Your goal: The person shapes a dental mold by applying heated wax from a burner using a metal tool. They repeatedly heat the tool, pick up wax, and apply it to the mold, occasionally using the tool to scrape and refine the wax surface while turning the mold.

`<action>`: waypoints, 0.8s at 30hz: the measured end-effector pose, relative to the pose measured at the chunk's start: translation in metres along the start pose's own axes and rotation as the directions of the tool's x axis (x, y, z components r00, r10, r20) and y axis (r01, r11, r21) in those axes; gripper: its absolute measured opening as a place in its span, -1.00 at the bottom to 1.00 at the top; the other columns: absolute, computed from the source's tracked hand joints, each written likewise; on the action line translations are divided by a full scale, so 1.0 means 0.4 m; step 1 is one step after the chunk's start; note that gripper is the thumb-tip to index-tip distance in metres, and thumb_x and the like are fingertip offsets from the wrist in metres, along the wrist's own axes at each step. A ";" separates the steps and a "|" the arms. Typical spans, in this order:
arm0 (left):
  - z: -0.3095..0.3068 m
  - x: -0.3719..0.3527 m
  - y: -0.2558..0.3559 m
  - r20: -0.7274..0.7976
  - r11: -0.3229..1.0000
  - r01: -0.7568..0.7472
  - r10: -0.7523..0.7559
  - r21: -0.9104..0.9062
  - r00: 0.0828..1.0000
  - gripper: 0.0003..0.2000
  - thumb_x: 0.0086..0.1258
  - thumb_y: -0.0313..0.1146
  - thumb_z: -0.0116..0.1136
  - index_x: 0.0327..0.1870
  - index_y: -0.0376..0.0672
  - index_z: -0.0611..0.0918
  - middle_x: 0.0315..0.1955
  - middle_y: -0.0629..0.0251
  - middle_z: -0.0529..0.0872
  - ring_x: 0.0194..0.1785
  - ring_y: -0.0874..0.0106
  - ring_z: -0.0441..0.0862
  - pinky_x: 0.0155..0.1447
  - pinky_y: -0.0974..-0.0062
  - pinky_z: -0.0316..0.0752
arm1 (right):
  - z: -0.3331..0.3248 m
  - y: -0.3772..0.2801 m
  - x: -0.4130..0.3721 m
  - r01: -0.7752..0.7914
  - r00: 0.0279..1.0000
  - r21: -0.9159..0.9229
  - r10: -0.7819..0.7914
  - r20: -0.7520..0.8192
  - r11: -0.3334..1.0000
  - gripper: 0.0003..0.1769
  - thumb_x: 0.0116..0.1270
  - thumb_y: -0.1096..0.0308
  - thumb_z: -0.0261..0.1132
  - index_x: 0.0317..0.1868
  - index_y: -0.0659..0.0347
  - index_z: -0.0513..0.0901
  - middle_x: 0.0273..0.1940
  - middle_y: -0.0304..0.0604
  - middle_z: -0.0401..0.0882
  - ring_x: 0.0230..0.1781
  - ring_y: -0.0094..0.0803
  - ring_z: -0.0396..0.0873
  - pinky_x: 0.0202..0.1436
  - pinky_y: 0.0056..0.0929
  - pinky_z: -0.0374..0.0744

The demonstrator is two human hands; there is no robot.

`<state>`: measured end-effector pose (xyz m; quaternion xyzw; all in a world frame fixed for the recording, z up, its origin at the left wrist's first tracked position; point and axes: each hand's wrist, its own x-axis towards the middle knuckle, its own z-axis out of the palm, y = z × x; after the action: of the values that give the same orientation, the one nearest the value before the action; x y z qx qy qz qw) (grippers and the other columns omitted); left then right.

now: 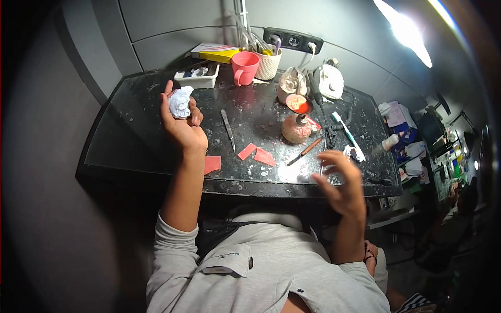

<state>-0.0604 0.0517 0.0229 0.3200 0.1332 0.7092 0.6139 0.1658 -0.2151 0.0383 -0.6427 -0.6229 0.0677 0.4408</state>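
My left hand (187, 133) is raised over the left part of the black table, its fingers curled around a white, lumpy piece (180, 102) that looks like a plaster cast. Over the front edge, my right hand (342, 182) hangs with thumb and fingers apart, holding nothing. Just beyond it lies a wooden-handled knife (304, 152). Pink wax pieces (264, 156) and a metal scalpel-like knife (228, 129) lie between the hands. A squat burner (296, 130) stands behind the wooden-handled knife, with a small dish of red wax (299, 104) above it.
Along the back are a white tray (201, 81), a pink mug (244, 68) and a woven holder (267, 65) of tools. Plaster models (292, 83), a corded handpiece (316, 88) and a toothbrush (348, 135) occupy the right. Another person's hand (370, 251) shows at lower right.
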 end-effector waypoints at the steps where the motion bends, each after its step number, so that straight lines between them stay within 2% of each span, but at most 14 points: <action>1: -0.002 0.001 0.003 -0.006 1.000 -0.004 0.004 -0.006 1.000 -0.48 0.60 0.09 -0.13 0.34 -0.11 0.52 -0.47 0.23 0.60 -0.69 0.57 0.28 -0.58 0.60 0.16 | 0.038 -0.038 0.018 0.030 0.995 -0.012 -0.029 0.092 0.999 -0.60 0.20 0.45 0.53 0.05 0.26 0.65 0.03 -0.05 0.68 -0.02 -0.27 0.70 -0.08 -0.42 0.67; 4: 0.014 -0.015 0.008 0.025 0.999 0.044 -0.044 -0.013 0.999 -0.51 0.59 -0.01 -0.12 0.34 -0.13 0.52 -0.48 0.22 0.60 -0.67 0.57 0.29 -0.56 0.61 0.19 | 0.168 -0.096 0.083 0.141 0.972 0.020 -0.143 0.189 0.990 -0.65 0.26 0.36 0.49 0.03 0.24 0.63 -0.05 -0.05 0.65 -0.04 -0.08 0.66 -0.05 -0.25 0.63; 5: 0.028 -0.023 0.009 0.033 1.000 0.013 -0.012 -0.014 0.999 -0.53 0.59 -0.11 -0.12 0.31 -0.25 0.54 -0.50 0.27 0.57 -0.65 0.63 0.27 -0.57 0.66 0.16 | 0.208 -0.110 0.113 0.203 0.963 -0.027 -0.194 0.189 0.979 -0.67 0.24 0.42 0.50 0.00 0.26 0.65 -0.10 -0.06 0.68 -0.10 -0.17 0.69 -0.10 -0.34 0.67; 6: 0.036 -0.028 0.009 0.061 0.997 -0.052 0.049 0.053 0.997 -0.54 0.59 -0.13 -0.11 0.29 -0.28 0.56 -0.49 0.26 0.58 -0.64 0.64 0.28 -0.56 0.67 0.15 | 0.251 -0.121 0.140 0.217 0.961 -0.057 -0.202 0.191 0.975 -0.68 0.28 0.38 0.46 0.01 0.24 0.65 -0.13 -0.06 0.66 -0.12 -0.09 0.68 -0.11 -0.25 0.66; 8: 0.044 -0.039 0.011 0.141 0.967 -0.191 0.168 0.169 0.976 -0.58 0.57 -0.21 -0.07 0.23 -0.35 0.58 -0.47 0.23 0.63 -0.60 0.67 0.34 -0.53 0.70 0.17 | 0.326 -0.125 0.192 0.211 0.958 -0.296 -0.138 0.250 0.932 -0.72 0.29 0.32 0.41 -0.09 0.33 0.64 -0.16 0.06 0.66 -0.13 0.03 0.69 -0.11 -0.14 0.65; 11: 0.053 -0.069 0.014 0.189 0.893 -0.322 0.273 0.315 0.943 -0.62 0.51 -0.25 0.05 0.16 -0.36 0.62 0.05 0.12 0.71 -0.37 0.62 0.58 -0.42 0.72 0.36 | 0.412 -0.095 0.237 0.143 0.953 -0.450 0.000 0.302 0.882 -0.77 0.28 0.36 0.36 -0.18 0.37 0.65 -0.22 0.16 0.67 -0.15 0.10 0.70 -0.13 -0.09 0.65; 12: 0.038 -0.061 0.015 0.323 0.833 -0.436 0.332 0.341 0.886 -0.64 0.49 -0.27 0.07 0.11 -0.37 0.63 0.26 0.14 0.62 -0.25 0.55 0.63 -0.31 0.66 0.47 | 0.422 -0.103 0.248 0.123 0.944 -0.504 0.056 0.324 0.855 -0.80 0.27 0.39 0.33 -0.21 0.39 0.65 -0.26 0.21 0.68 -0.17 0.13 0.70 -0.13 -0.06 0.66; 13: 0.039 -0.061 -0.002 0.327 0.787 -0.512 0.411 0.344 0.851 -0.63 0.48 -0.30 0.07 0.16 -0.36 0.63 0.10 0.14 0.69 -0.22 0.50 0.63 -0.19 0.56 0.53 | 0.429 -0.111 0.253 0.127 0.946 -0.509 0.050 0.320 0.851 -0.80 0.27 0.39 0.33 -0.21 0.39 0.65 -0.26 0.21 0.68 -0.17 0.13 0.70 -0.13 -0.06 0.66; 15: 0.029 -0.065 0.002 0.463 0.617 -0.662 0.480 0.425 0.745 -0.65 0.48 -0.30 0.03 0.06 -0.45 0.63 0.20 0.00 0.65 -0.17 0.47 0.65 -0.13 0.55 0.60 | 0.436 -0.125 0.258 0.047 0.965 -0.541 0.102 0.241 0.840 -0.92 0.14 0.53 0.29 -0.41 0.30 0.73 -0.31 0.18 0.73 -0.25 0.13 0.75 -0.20 -0.05 0.71; 16: 0.050 -0.087 0.025 0.471 0.631 -0.646 0.454 0.429 0.756 -0.65 0.47 -0.32 0.03 0.05 -0.47 0.64 0.20 -0.02 0.65 -0.16 0.40 0.65 -0.06 0.44 0.60 | 0.434 -0.127 0.262 0.050 0.965 -0.549 0.100 0.241 0.834 -0.92 0.14 0.53 0.29 -0.41 0.30 0.73 -0.31 0.18 0.73 -0.25 0.13 0.75 -0.20 -0.05 0.71; 19: 0.037 -0.071 0.017 0.630 0.428 -0.817 0.525 0.386 0.573 -0.55 0.43 -0.24 0.09 0.17 -0.45 0.61 0.07 -0.01 0.70 -0.19 0.36 0.62 -0.06 0.42 0.55 | 0.434 -0.116 0.278 -0.008 0.963 -0.531 0.149 0.223 0.847 -0.89 0.16 0.49 0.27 -0.42 0.32 0.73 -0.30 0.21 0.74 -0.23 0.13 0.76 -0.18 -0.03 0.70; 20: 0.036 -0.082 0.022 0.623 0.474 -0.780 0.480 0.408 0.618 -0.50 0.40 -0.18 0.14 0.22 -0.41 0.59 -0.10 0.05 0.71 -0.21 0.34 0.61 -0.08 0.41 0.54 | 0.446 -0.089 0.282 -0.021 0.971 -0.510 0.140 0.196 0.860 -0.87 0.17 0.48 0.27 -0.41 0.33 0.73 -0.29 0.23 0.73 -0.24 0.13 0.76 -0.17 -0.02 0.70; 21: 0.037 -0.079 0.020 0.635 0.468 -0.796 0.492 0.384 0.596 -0.46 0.37 -0.15 0.17 0.26 -0.37 0.58 -0.21 0.10 0.68 -0.25 0.34 0.59 -0.11 0.42 0.53 | 0.452 -0.078 0.287 -0.030 0.977 -0.488 0.129 0.170 0.873 -0.86 0.17 0.47 0.26 -0.41 0.35 0.73 -0.29 0.24 0.73 -0.24 0.14 0.75 -0.17 -0.02 0.70; 24: 0.041 -0.082 0.026 0.643 0.431 -0.826 0.526 0.363 0.557 -0.46 0.35 -0.17 0.17 0.26 -0.37 0.58 -0.20 0.09 0.68 -0.27 0.33 0.57 -0.13 0.40 0.52 | 0.460 -0.058 0.293 -0.038 0.982 -0.495 0.124 0.142 0.868 -0.81 0.22 0.42 0.24 -0.33 0.38 0.73 -0.21 0.29 0.71 -0.16 0.16 0.73 -0.11 -0.03 0.69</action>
<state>-0.0570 0.0150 0.0319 0.6809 0.0774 0.7167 0.1291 0.0566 -0.0293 -0.0031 -0.7509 -0.6273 -0.0194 0.2057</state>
